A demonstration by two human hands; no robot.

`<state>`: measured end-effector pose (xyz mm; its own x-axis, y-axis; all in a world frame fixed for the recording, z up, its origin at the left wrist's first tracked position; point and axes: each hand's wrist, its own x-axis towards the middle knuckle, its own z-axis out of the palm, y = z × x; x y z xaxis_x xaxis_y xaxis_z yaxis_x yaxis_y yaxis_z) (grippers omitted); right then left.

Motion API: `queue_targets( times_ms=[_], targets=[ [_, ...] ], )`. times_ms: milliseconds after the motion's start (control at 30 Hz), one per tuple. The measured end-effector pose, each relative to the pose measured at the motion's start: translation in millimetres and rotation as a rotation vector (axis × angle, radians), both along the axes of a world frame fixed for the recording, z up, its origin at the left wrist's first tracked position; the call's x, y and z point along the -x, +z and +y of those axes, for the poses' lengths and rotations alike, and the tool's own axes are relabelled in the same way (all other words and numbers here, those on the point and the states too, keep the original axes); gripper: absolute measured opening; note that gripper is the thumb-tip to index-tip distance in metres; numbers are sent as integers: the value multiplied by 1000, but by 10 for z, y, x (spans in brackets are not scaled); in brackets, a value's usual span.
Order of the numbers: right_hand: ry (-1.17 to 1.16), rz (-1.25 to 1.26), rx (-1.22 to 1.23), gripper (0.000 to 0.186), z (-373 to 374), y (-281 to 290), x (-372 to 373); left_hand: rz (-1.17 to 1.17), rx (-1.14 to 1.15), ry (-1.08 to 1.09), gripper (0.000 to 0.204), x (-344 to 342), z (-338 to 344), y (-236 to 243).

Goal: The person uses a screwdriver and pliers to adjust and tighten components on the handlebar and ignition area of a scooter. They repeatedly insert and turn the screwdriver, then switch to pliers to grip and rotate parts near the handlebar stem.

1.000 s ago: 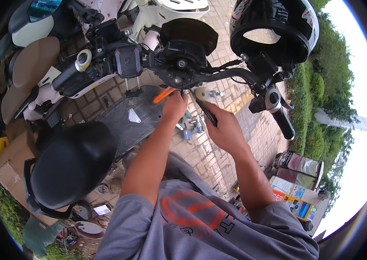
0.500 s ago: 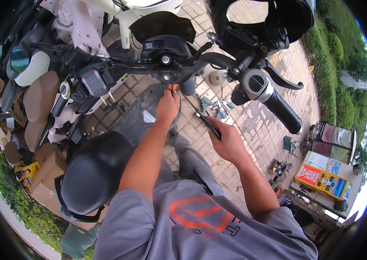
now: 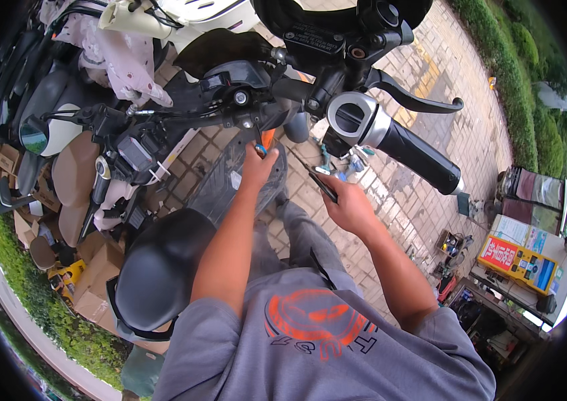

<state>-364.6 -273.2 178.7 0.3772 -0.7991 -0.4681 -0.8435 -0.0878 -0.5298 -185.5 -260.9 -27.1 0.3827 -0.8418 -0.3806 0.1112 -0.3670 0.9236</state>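
Note:
In front of me stands an electric scooter with a black handlebar [image 3: 283, 90], a black seat [image 3: 163, 271] and a dark footboard [image 3: 220, 184]. My left hand [image 3: 257, 167] is closed below the middle of the handlebar, next to an orange piece [image 3: 268, 138]. A small blue thing [image 3: 261, 149] shows at its fingers; its kind I cannot make out. To the right, my right hand [image 3: 352, 206] is wrapped round the dark handle of a thin, long-shafted tool that looks like a screwdriver [image 3: 323, 186]. Its shaft points up and left toward the scooter's front.
Tools [image 3: 344, 164] lie on the paving beyond my right hand. The right handlebar grip [image 3: 424, 159] and brake lever [image 3: 417, 101] reach out above them. More scooters and cardboard boxes [image 3: 103, 274] crowd the left. A cart with a yellow-red panel [image 3: 517, 264] stands at the right.
My view has shifted, so the handlebar's right end sits further left and the seat further right. The blue thing at my left fingers now shows. Both hands keep their grip.

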Motion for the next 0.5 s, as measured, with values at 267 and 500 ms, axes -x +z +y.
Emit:
queue_targets(
  times_ms=[267, 500],
  targets=[
    [-82, -16, -115, 32, 269, -299, 160, 118, -166, -107, 25, -314, 403, -25],
    [-97, 5, -157, 33, 510, -310, 187, -103, -269, -113, 35, -590, 593, -513]
  ],
)
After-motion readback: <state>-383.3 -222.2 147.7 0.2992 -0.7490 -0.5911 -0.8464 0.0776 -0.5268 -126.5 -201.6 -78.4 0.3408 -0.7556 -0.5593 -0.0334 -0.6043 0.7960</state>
